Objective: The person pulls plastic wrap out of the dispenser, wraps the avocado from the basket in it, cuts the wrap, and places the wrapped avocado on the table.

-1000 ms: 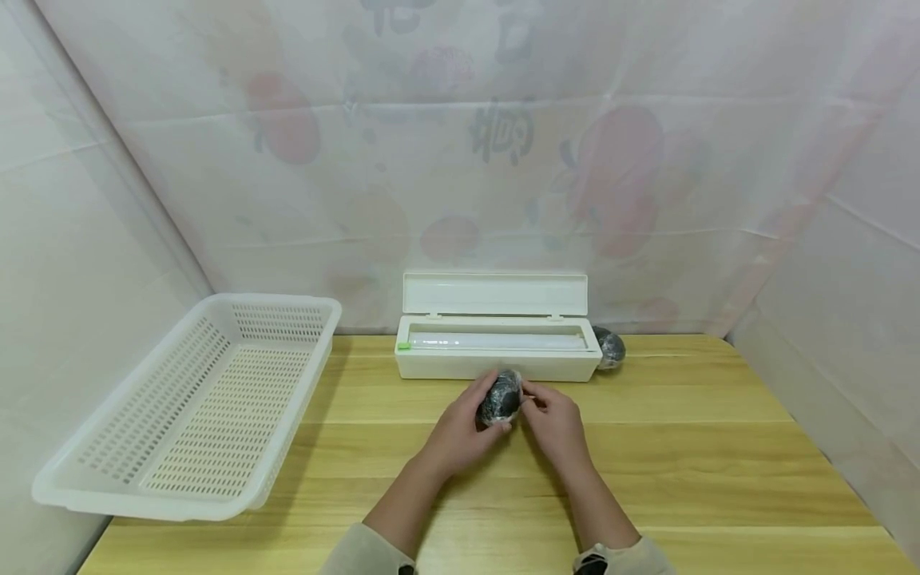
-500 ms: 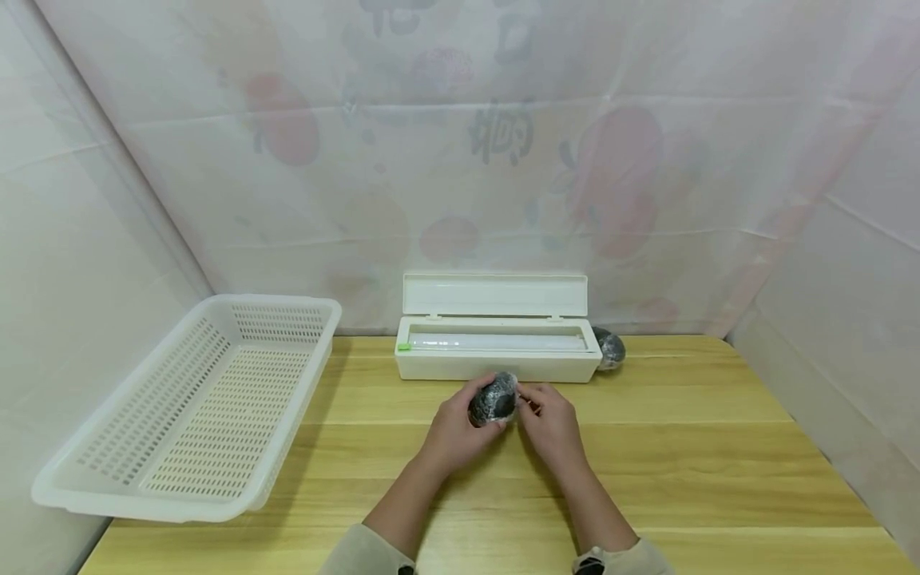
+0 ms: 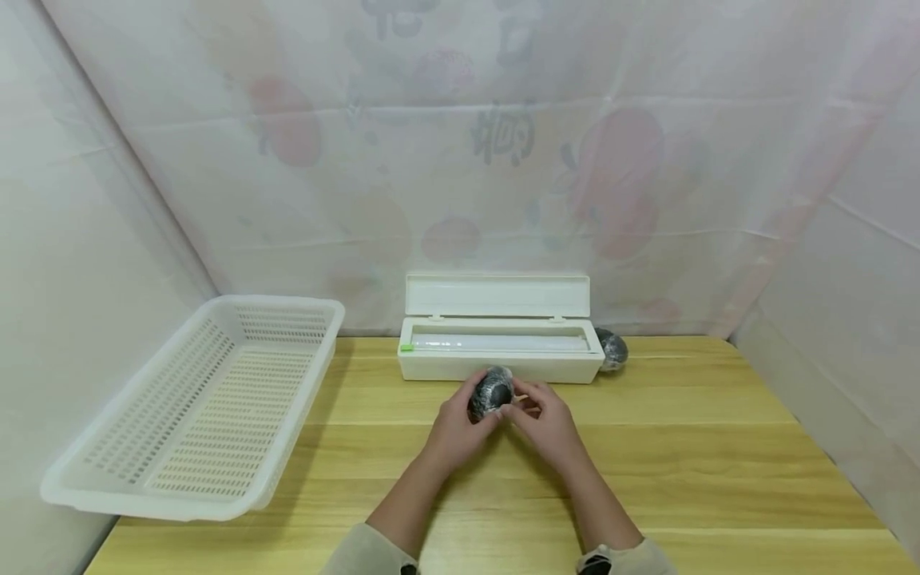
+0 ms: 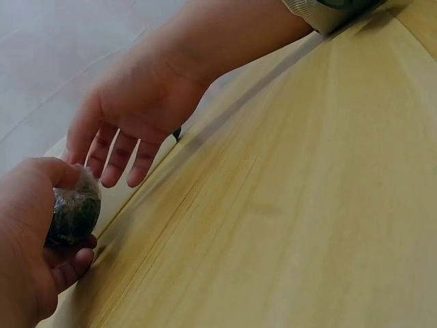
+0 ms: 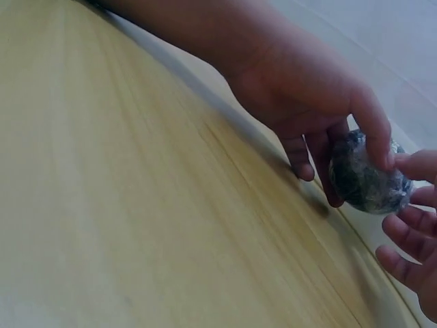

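Note:
A dark green, egg-shaped fruit that looks like an avocado (image 3: 493, 393), wrapped in crinkled cling film, is held up in front of the white box. My left hand (image 3: 453, 431) grips it from the left, with its thumb on the near side. At its right end my right hand (image 3: 552, 427) pinches the wrapped surface with thumb and forefinger, while the other fingers hang loosely bent. In the left wrist view the film bunches up on the avocado (image 4: 76, 208) beneath the left thumb. The right wrist view shows both thumbs meeting over the avocado (image 5: 369, 178).
Behind the hands stands a white box (image 3: 496, 370) with its lid (image 3: 497, 295) raised, a film roll (image 3: 496, 343) and a green slider (image 3: 406, 347). A second wrapped avocado (image 3: 614, 350) sits by its right end. A white slotted basket (image 3: 287, 443) stands at left on the wooden table (image 3: 690, 463).
The avocado has shifted slightly left and turned in my left hand. My right thumb has moved from the fruit's right end onto its near side.

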`<act>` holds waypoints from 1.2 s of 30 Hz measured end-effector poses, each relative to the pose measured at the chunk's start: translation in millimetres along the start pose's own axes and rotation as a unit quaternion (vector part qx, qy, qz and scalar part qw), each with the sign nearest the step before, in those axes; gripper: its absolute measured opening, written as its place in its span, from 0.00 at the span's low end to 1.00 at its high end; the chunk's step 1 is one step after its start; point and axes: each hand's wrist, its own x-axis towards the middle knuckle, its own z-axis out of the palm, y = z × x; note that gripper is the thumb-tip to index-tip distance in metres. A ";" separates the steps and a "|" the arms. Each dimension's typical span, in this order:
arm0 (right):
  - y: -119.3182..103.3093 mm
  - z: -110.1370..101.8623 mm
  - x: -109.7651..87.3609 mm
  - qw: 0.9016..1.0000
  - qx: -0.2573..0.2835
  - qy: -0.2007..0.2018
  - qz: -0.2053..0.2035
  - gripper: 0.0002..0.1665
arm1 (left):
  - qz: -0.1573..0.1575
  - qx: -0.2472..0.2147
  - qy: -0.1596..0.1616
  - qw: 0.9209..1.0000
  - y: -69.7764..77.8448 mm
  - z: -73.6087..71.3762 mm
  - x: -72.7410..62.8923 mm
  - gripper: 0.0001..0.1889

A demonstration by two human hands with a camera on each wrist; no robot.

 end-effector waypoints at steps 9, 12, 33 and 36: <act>3.1 -4.4 5.0 0.999 -0.040 -0.010 0.000 0.33 | -0.001 -0.013 -0.051 0.999 -4.5 -5.1 3.4 0.38; 3.7 -6.5 6.9 0.999 -0.046 -0.014 -0.006 0.33 | -0.004 -0.022 -0.054 0.998 -4.9 -5.9 4.2 0.37; 1.7 1.9 -2.4 0.997 -0.067 -0.031 -0.002 0.30 | 0.036 0.210 -0.100 0.972 -4.3 -6.6 -0.3 0.34; 0.8 1.6 -1.1 0.997 -0.070 -0.024 -0.002 0.30 | 0.042 0.254 -0.087 0.962 -2.8 -5.7 0.2 0.34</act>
